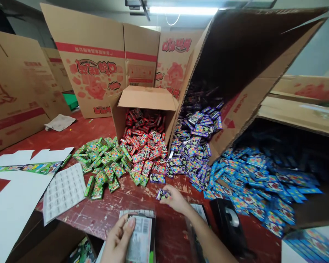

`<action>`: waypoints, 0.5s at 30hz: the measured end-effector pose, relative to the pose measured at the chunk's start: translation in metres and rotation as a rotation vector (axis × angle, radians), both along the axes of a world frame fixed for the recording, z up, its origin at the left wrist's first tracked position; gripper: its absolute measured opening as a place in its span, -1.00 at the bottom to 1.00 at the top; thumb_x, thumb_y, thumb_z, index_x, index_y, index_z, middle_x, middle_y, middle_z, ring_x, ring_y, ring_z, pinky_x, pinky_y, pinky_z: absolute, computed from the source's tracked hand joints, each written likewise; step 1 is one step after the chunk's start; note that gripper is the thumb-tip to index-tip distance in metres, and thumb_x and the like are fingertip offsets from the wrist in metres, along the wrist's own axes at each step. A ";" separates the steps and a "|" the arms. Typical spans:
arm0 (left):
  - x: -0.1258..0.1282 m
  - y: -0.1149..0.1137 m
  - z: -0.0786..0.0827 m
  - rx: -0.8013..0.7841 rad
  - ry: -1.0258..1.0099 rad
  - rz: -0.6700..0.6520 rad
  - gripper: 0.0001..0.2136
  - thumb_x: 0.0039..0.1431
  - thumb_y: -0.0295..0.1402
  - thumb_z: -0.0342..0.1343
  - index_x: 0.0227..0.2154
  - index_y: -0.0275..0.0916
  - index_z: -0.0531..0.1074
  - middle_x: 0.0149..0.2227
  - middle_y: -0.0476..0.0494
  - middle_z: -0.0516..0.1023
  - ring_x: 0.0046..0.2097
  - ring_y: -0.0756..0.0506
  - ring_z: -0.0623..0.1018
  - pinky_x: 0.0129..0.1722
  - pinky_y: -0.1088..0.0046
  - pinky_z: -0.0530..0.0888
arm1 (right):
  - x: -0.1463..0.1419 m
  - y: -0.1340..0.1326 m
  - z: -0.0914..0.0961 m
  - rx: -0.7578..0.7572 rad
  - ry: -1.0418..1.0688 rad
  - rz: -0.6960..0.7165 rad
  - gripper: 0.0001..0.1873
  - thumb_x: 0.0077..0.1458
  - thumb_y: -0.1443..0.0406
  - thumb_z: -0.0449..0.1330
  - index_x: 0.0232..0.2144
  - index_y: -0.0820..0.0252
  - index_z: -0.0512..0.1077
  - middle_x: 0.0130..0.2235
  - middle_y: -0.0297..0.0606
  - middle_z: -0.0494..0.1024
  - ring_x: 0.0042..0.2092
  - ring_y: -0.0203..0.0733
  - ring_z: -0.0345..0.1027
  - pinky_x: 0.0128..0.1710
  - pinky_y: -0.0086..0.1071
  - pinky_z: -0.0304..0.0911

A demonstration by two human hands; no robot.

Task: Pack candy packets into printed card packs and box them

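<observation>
My left hand (117, 237) grips a clear-fronted printed pouch (139, 237) with a barcode, thumb across its upper left edge. My right hand (175, 200) reaches over the red table and pinches a small purple candy packet (162, 195). Beyond it spread heaps of similar packets: green packets (101, 160) to the left, red packets (146, 149) in the middle, purple packets (190, 149) right of them, and blue packets (252, 175) at the far right. Under my right forearm, partly hidden, lie more flat pouches (199, 211).
A small cardboard box (146, 98) and a large tilted carton (235, 106) lie open toward me. A black tape dispenser (227, 223) stands at right. A sticker sheet (64, 191), white card (19, 204) and a cloth (60, 122) lie left. Tall cartons (90, 65) stand behind.
</observation>
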State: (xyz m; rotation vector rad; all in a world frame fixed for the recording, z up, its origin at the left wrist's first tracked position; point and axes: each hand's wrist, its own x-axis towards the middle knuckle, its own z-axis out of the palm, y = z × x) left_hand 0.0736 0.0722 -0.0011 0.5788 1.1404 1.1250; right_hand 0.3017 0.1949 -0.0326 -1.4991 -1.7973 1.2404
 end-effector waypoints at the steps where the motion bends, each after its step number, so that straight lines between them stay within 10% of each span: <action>1: 0.001 0.002 -0.002 0.007 0.019 -0.003 -0.61 0.00 -0.02 0.20 -0.23 -0.21 0.46 -0.43 -0.05 0.60 -0.39 -0.11 0.55 -0.39 0.45 0.43 | 0.003 -0.004 0.008 -0.011 0.046 -0.013 -0.67 -0.01 0.22 0.21 -0.16 0.18 0.35 -0.29 -0.29 0.46 -0.24 -0.16 0.40 -0.16 -0.24 0.32; 8: 0.011 0.008 0.006 0.064 0.047 -0.195 -0.66 0.11 -0.08 0.12 -0.17 -0.23 0.44 -0.37 -0.07 0.59 -0.37 -0.07 0.51 -0.34 0.47 0.40 | -0.036 -0.023 0.081 -0.171 0.630 -0.160 -0.64 -0.03 0.04 0.25 -0.33 0.10 0.26 -0.44 -0.44 0.41 -0.55 -0.28 0.40 -0.61 -0.48 0.25; 15: 0.003 0.003 0.013 0.131 0.239 -0.237 -0.62 0.14 -0.02 0.04 -0.16 -0.19 0.49 -0.23 -0.14 0.60 -0.20 -0.16 0.52 -0.16 0.41 0.41 | -0.070 -0.020 0.086 0.129 0.337 0.141 -0.79 0.16 0.17 0.10 -0.42 0.15 0.41 -0.38 -0.33 0.44 -0.27 -0.22 0.35 -0.22 -0.38 0.26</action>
